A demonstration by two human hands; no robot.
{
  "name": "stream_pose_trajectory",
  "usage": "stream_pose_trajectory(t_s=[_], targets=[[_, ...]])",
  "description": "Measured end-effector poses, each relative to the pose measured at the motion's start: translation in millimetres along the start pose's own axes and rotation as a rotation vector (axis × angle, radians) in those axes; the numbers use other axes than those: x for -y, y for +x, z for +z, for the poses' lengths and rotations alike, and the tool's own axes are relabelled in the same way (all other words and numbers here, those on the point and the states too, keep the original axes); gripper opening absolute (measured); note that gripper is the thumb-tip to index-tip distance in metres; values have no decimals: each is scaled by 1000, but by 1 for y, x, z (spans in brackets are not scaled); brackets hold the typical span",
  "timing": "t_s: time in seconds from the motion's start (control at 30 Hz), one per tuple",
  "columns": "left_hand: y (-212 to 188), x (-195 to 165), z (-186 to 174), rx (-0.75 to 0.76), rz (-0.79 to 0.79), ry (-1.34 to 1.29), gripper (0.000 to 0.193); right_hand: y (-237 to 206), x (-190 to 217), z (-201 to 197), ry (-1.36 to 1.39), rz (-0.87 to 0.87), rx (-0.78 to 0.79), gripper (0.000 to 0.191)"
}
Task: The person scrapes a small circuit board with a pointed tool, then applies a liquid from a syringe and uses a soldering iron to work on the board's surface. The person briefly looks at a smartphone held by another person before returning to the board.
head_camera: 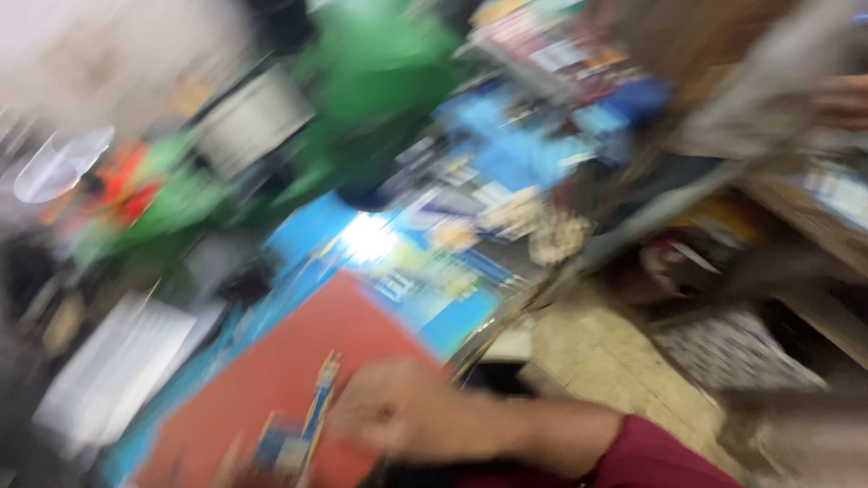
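The picture is heavily blurred by motion. My right hand [389, 417] reaches in from the lower right on a forearm with a dark red sleeve [655, 456]. It lies over the edge of a flat orange-red sheet [289, 361] on a cluttered counter. A thin blue and yellow object [318, 408] lies on the sheet just left of the hand, with a small blue packet [276, 445] below it. Whether the fingers hold anything is lost in the blur. My left hand is out of the picture.
Blue printed sheets [434, 298] and small packets cover the counter beyond the red sheet. Green bags [371, 81] and a round clear lid [59, 167] lie at the back left. A tan floor [597, 361] shows at lower right, with shelves [814, 226] and another person's hand [841, 101].
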State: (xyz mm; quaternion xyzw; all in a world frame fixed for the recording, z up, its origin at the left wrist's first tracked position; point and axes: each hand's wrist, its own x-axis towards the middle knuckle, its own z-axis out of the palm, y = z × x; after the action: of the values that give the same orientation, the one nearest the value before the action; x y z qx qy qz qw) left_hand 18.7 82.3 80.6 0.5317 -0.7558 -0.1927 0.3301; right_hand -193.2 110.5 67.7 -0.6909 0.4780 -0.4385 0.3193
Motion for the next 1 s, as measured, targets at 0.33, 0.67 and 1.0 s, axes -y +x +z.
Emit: stream_pose_trajectory(t_s=[0.33,0.67,1.0], targets=[[-25,27,-11,-61,41,-90,77,32,17,32,-241,105,4,13],[-13,51,-15,-50,35,-100,75,49,0,62,-277,23,46,14],[-8,60,-13,-30,2,-126,74,58,-5,71,-322,-18,36,14]])
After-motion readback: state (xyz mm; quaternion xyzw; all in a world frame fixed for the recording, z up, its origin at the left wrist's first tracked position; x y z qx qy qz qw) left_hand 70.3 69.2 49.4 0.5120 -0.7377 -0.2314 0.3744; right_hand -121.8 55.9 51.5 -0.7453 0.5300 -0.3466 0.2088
